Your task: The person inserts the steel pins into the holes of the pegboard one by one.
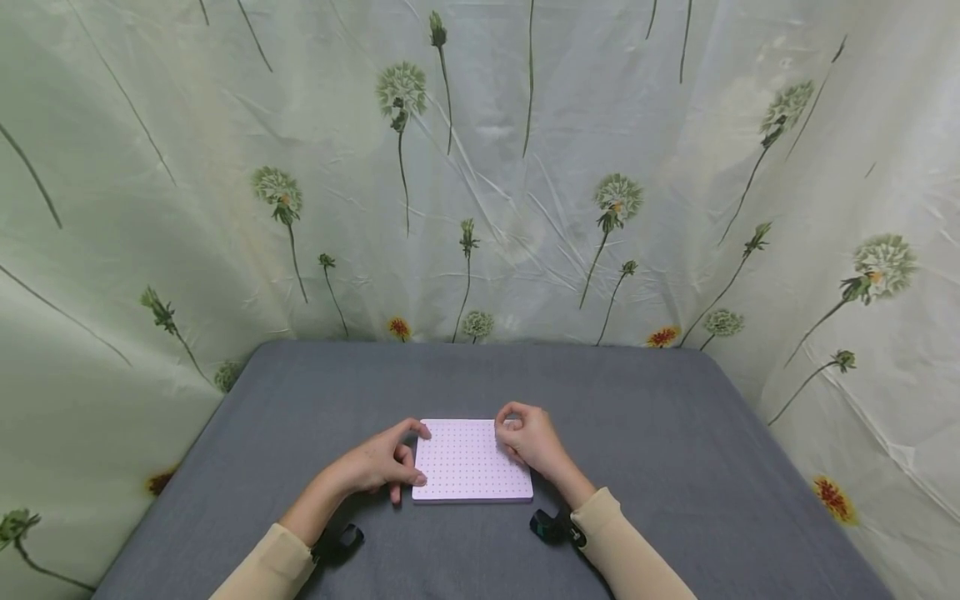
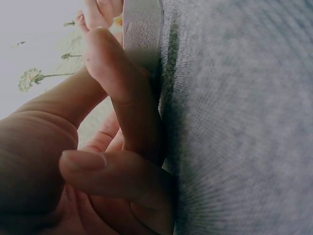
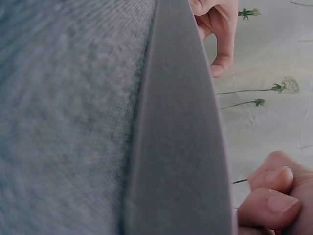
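A flat, pale lilac board (image 1: 471, 462) with a grid of small dots lies on the grey cloth. My left hand (image 1: 378, 460) spans its left end, index fingertip at the far corner and thumb at the near one. In the left wrist view, the curled fingers (image 2: 122, 98) sit right against the board's side (image 2: 142, 36). Over the right part of the board is my right hand (image 1: 534, 440), thumb and index finger bent together into a ring. The right wrist view has the bent fingers (image 3: 271, 203) beyond the board's thick side (image 3: 181, 132), with no object visible between them.
A grey cloth (image 1: 637, 417) covers the table. Pale curtains (image 1: 525, 208) printed with dandelions hang behind it and at both sides. A black wrist camera (image 1: 347, 537) is strapped below the left hand, and another black camera (image 1: 549, 525) is by the right wrist.
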Tool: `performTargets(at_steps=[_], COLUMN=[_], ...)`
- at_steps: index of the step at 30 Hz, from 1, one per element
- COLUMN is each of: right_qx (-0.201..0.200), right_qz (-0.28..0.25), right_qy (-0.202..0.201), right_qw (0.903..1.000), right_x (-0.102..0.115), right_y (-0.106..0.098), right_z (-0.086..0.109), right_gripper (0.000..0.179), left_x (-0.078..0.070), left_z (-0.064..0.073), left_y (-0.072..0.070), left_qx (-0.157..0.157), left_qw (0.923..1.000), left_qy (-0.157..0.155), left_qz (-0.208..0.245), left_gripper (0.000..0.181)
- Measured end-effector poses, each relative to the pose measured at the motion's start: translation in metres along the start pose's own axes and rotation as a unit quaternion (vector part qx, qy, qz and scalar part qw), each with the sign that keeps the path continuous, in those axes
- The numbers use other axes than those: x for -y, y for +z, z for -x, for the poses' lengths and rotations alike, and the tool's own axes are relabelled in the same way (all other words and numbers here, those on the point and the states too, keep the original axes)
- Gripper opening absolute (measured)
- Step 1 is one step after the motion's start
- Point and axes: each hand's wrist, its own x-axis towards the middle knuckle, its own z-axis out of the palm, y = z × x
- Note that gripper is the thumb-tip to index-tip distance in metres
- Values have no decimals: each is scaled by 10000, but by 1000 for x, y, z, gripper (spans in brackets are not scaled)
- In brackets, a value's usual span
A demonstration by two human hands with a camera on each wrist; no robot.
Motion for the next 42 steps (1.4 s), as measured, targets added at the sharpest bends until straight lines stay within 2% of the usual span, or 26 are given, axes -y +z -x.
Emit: performTargets(at_steps=[5,12,20,25,28,32,37,42], right_qx=[37,-105,101,131,-60,-385,-570,-419], right_qz=[269,432,39,-149,-441,-745,-680,-541], right_qy=[-87,-63,153,309,386,684,1198,1429], right_qw=[9996,9990,9998,9993,9983,9941,9888,9874], right_x=[2,3,5,11,15,16,10,2], right_y=[-1,-2,-13,-40,-64,-96,-128,-142], right_z=[1,1,1,1,2,7,18,30], right_gripper=[8,5,7,15,22,29,34,39], left_x=[-1,-1,0,0,1,1,2,1], left_z=[-1,0,-1,-2,-1,-1,0,0], left_y=[-1,-3,-4,-3,-3,-2,0,-1], left_qx=[4,110,102,92,-6,-88,-88,-83], left_qw=[10000,9995,9996,9997,9998,9998,9999,9999], left_qy=[22,289,239,210,181,128,123,70], left_qz=[-21,-7,49,69,-37,-78,-51,-37], left_gripper=[62,62,63,63,61,61,61,62])
